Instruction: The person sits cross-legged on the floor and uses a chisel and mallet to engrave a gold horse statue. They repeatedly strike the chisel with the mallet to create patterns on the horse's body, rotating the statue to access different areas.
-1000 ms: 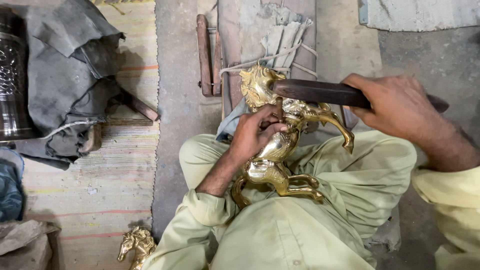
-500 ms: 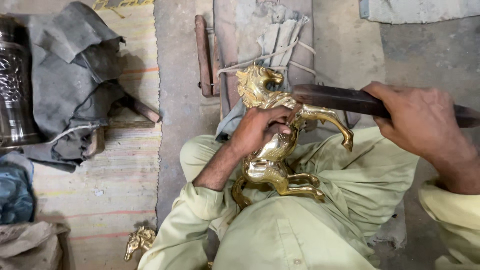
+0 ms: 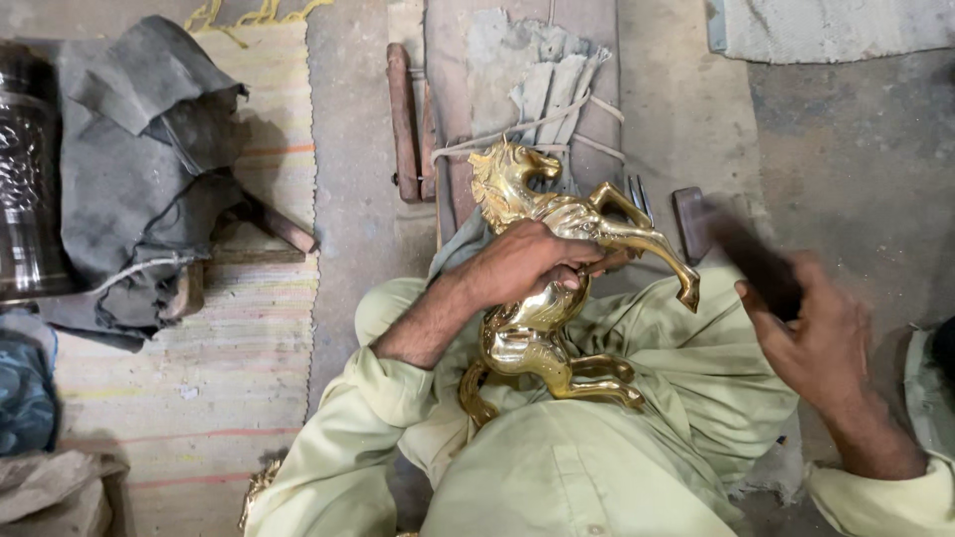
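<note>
My left hand (image 3: 527, 264) covers the brass horse's (image 3: 557, 288) midsection — the dark tool (image 3: 741, 254) in my right hand (image 3: 821, 343) is motion-blurred, its kind indeterminate.

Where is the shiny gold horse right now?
In the head view, the gold horse lies mid-frame on the person's lap, gripped by the left hand, with the right hand off to its right.

We see a horse figure (image 3: 542, 298) of bright, glossy golden metal, smooth on the body and ridged at the mane. The dark file (image 3: 741, 254) looks matt. Our trousers (image 3: 597, 477) are soft pale-green cloth. The grey cloth (image 3: 139, 169) is dull and crumpled, the floor (image 3: 846, 149) rough, the vessel (image 3: 30, 199) embossed metal.
</note>
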